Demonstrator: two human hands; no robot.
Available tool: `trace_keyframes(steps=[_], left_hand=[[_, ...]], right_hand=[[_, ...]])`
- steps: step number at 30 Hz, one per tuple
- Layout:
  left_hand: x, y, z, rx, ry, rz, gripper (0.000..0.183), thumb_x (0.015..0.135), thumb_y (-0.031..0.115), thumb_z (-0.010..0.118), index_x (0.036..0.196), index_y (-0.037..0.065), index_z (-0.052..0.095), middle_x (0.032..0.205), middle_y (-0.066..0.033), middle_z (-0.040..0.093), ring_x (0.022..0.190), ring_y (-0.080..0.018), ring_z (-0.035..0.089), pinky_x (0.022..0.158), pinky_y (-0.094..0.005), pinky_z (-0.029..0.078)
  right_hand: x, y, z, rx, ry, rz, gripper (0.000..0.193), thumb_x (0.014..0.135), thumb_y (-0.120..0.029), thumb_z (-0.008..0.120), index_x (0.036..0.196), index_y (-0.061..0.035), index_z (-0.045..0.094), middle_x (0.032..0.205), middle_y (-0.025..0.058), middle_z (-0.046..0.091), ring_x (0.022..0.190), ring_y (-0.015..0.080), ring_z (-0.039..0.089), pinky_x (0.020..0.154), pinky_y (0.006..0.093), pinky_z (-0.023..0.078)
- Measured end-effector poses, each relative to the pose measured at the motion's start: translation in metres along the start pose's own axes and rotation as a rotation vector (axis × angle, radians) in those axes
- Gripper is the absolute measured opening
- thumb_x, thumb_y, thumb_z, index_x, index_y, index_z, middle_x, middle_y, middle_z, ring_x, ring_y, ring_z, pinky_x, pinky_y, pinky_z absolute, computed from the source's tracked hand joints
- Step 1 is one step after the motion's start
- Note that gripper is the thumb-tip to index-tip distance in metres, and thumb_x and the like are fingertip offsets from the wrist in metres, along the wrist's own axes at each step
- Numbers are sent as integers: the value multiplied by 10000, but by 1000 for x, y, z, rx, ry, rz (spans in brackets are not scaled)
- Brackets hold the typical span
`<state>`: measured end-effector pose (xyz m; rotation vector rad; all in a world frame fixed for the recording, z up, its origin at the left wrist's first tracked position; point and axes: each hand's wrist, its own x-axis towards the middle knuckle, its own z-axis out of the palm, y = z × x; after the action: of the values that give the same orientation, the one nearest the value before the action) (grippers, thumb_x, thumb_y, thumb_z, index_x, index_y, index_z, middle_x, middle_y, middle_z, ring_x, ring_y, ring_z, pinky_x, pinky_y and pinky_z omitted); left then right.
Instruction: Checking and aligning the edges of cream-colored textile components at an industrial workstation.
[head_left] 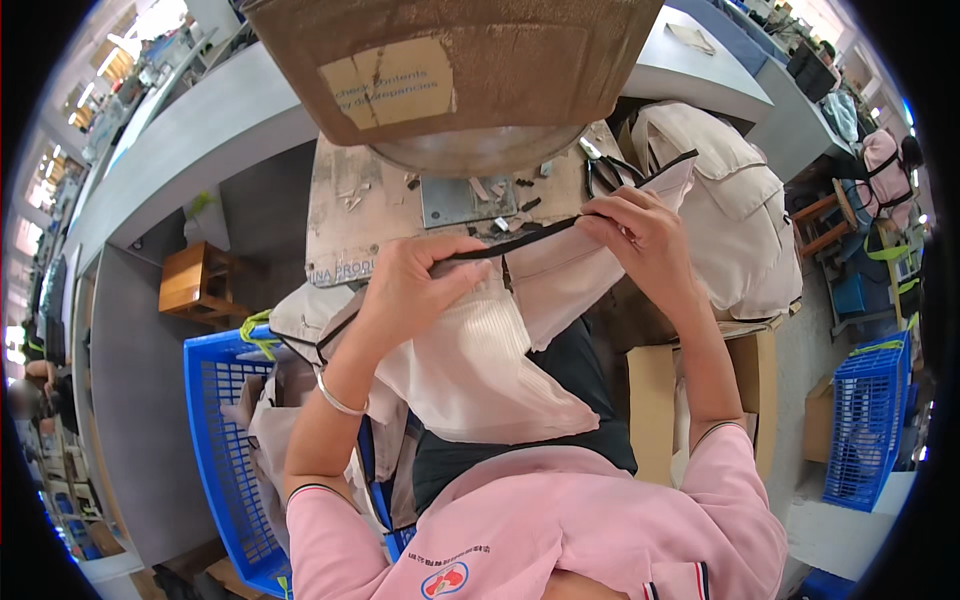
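Best to keep the black binding (530, 238) taut and untwisted, pinched by left hand (420, 290) and right hand (640, 235), with pale fabric (465, 365) hanging nearside of the wooden board (345, 215). Note print: yellowed label (387, 82) above the board's far side; board's near-left corner, blue lettering.

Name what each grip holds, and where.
Pale fabric, held along its black edging by the left grip and, farther right, the right grip.

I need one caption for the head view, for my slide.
Left hand and right hand hold pale fabric by its black edging, with a blue basket on the left.
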<state>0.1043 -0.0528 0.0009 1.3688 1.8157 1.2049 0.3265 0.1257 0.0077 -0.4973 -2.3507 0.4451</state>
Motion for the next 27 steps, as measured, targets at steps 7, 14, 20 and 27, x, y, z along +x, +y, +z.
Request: trace_keyframes(steps=[7,14,20,27], left_hand=[[52,-21,-13,-64,-37,-86,255,870,171,716,1040,-17,741,727,21,645,681,-26,517,611,-230,443],[71,-34,-14,-448,-9,-121,184,860,67,714,1025,-5,753,875,24,718,769,-26,594,689,-209,476],[78,-33,-19,-527,50,-231,292,815,42,760,1099,-11,714,1042,-95,732,877,-141,697,762,-263,556],[81,-29,-20,-617,97,-206,211,825,-18,729,1036,-19,739,1013,-95,742,873,-137,698,776,-263,573]], right_hand=[[28,24,23,-26,34,-6,151,840,-131,742,922,-10,702,772,97,596,690,259,562,639,355,453],[49,36,31,93,-41,103,180,843,-70,713,1009,-1,704,846,124,640,671,256,587,636,342,478],[62,32,28,104,-24,104,175,834,-151,722,928,-3,720,784,164,641,696,331,622,645,398,485],[67,33,27,161,-10,172,175,794,3,678,964,42,688,767,153,652,652,199,620,631,326,498]])
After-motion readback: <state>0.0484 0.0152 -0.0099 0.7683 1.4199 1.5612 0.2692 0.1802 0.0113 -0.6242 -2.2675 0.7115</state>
